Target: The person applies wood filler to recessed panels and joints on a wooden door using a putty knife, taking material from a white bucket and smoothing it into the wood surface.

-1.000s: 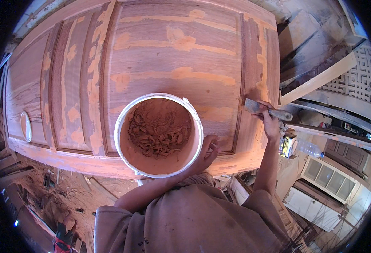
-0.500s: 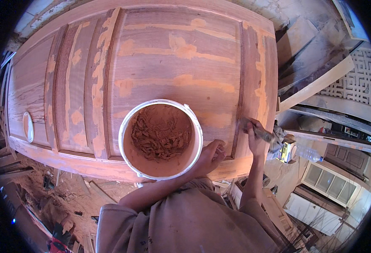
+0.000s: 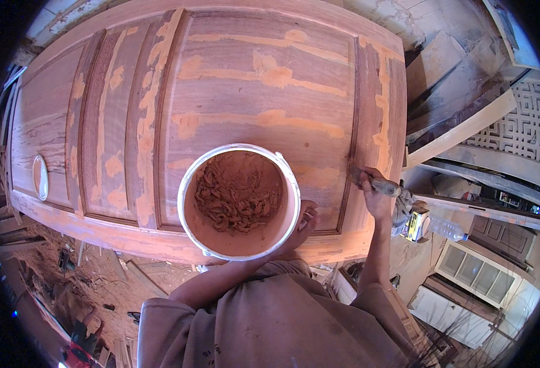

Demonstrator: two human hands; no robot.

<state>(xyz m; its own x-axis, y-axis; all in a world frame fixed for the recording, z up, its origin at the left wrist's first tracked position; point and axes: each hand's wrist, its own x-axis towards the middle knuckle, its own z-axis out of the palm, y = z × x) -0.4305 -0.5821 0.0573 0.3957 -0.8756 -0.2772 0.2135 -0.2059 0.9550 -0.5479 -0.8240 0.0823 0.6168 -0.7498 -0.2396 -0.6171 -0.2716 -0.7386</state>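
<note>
A wooden panel door (image 3: 233, 98) lies flat before me, streaked with orange filler (image 3: 276, 72). In front of my body is a white-rimmed bucket (image 3: 288, 211) holding reddish-brown, crumbly paste (image 3: 236, 196). My left forearm passes below the bucket, and my left hand (image 3: 308, 218) is just right of its wall, fingers curled. The bucket partly covers that hand, so anything inside its grip is hidden. My right hand (image 3: 373, 189) is closed round a worn hand tool (image 3: 387, 186). The tool's dark end is at the moulding on the door's right side; its exact kind is unclear.
A white oval lid (image 3: 40, 178) rests on the door's left end. Boards (image 3: 466, 129) and a patterned lattice panel (image 3: 521, 116) stand to the right, near a plastic bottle (image 3: 446, 228). Wood scraps and shavings (image 3: 98, 279) litter the floor at lower left.
My left hand has drawn back leftward toward the bucket and is now partly behind it. My right hand keeps the tool near the same moulding, its handle angled slightly differently. The view has shifted slightly.
</note>
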